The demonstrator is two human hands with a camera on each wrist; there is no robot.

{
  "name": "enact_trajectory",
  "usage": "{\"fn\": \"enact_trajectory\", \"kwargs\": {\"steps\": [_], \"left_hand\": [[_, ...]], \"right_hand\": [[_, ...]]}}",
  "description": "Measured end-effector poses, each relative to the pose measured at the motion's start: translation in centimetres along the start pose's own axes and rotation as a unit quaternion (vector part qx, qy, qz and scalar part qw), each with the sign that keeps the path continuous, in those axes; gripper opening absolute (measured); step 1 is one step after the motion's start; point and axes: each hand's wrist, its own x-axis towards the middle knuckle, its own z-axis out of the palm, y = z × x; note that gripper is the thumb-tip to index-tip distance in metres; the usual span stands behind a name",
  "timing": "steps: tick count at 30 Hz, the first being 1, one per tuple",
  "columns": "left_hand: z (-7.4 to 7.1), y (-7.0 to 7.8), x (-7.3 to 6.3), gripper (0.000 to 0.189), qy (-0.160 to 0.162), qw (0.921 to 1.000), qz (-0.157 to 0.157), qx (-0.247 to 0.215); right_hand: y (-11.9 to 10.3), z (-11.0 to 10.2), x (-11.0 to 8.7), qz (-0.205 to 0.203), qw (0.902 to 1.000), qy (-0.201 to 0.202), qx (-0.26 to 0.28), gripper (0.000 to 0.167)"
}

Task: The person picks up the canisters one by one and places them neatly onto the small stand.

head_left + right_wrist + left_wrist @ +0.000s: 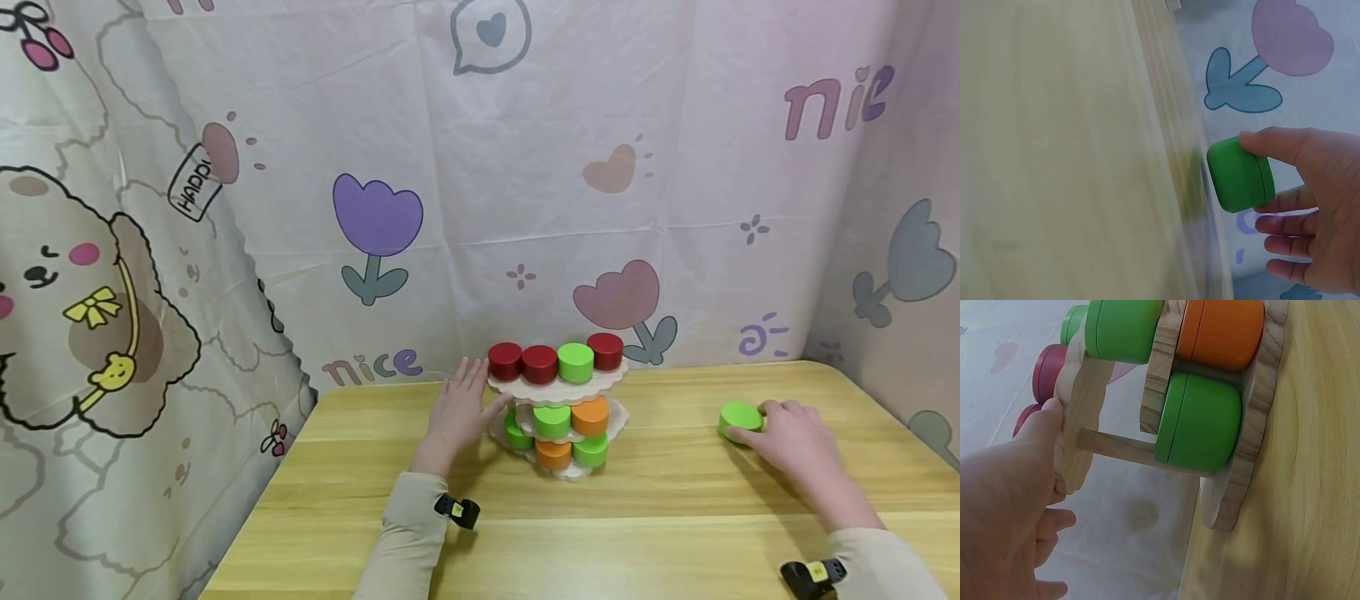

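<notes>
A three-tier wooden stand with scalloped tiers (573,387) bears short round blocks. On its top tier are dark red blocks (540,365) and one green block (576,362). Lower down sit green (552,422) and orange blocks (590,416). My left hand (459,410) is at the stand's left side, fingers extended, the thumb (1047,422) at the top tier's edge. Off to the right, my right hand (798,437) pinches another green round block (1239,175) between thumb and index finger, its other fingers loosely bent. In the right wrist view a seam line runs around this block.
The stand rests on a light wood-grain table (360,467). A printed cloth (480,208) hangs behind the table's back edge and along both sides. Each wrist carries a small black camera (457,510).
</notes>
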Motion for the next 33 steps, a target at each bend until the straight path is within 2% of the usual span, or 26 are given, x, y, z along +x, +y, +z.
{"fn": "enact_trajectory", "kwargs": {"steps": [18,33], "left_hand": [[-0.3,0.0,0.0,0.085,0.005,1.0,0.003,-0.004],[-0.2,0.0,-0.1,0.085,-0.001,1.0,0.002,-0.003]], "right_hand": [[-3.4,0.5,0.5,-0.02,0.9997,0.01,0.01,0.085],[-6.7,1.3,0.3,-0.053,0.9984,0.016,0.013,0.076]]}}
